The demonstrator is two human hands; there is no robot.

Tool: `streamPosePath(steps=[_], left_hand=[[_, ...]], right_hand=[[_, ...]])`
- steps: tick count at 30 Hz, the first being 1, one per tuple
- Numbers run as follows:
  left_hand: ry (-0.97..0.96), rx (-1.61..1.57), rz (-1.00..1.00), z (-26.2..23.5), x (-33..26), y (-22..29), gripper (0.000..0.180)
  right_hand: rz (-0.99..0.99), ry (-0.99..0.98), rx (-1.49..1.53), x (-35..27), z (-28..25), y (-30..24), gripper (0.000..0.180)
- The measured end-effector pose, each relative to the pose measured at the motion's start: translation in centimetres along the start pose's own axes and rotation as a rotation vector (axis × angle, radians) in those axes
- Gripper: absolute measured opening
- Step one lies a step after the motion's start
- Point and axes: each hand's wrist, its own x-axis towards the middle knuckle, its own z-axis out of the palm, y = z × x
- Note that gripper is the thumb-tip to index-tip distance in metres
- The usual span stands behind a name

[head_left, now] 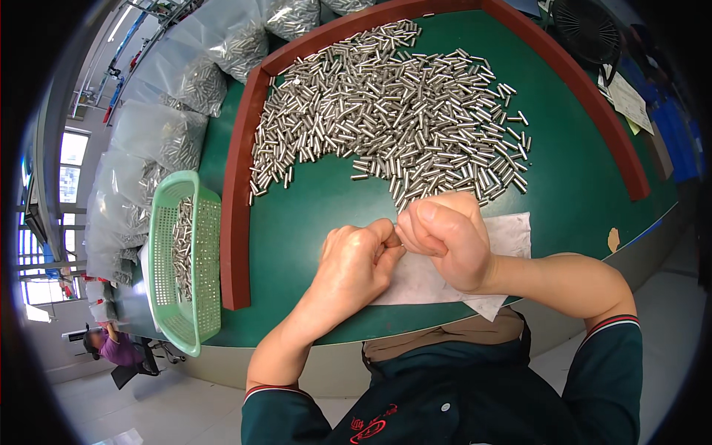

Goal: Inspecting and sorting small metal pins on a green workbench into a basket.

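Observation:
My left hand (pixel 357 261) and my right hand (pixel 452 239) meet over the near part of the green table, both closed with fingertips pinched together. Whatever lies between their fingers is hidden or too small to make out. Beneath them a whitish, smudged cloth (pixel 415 283) is spread, its near corner hanging over the table edge. Just beyond my hands spreads a wide heap of short, shiny metal pins (pixel 393 111), its near edge almost reaching my right hand.
A red raised border (pixel 239 200) frames the green tabletop (pixel 311 230). Outside it at left stands a light green plastic basket (pixel 208 297) holding metal pins. Clear bags (pixel 182 137) of pins line the left and far sides. A black fan (pixel 586 30) stands far right; another person (pixel 119 348) sits in the background.

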Motion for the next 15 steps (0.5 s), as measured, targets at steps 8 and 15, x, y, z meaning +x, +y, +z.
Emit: streamPosePath(steps=[8, 15], left_hand=[[-0.16, -1.02, -0.232, -2.0, 0.5, -3.0, 0.012], [-0.168, -1.689, -0.261, -2.5, 1.4, -5.5, 0.017]], right_hand=[[-0.005, -0.012, 0.236, 0.5, -0.6, -0.6, 0.038], [0.004, 0.008, 0.235, 0.3, 0.1, -0.8, 0.039]])
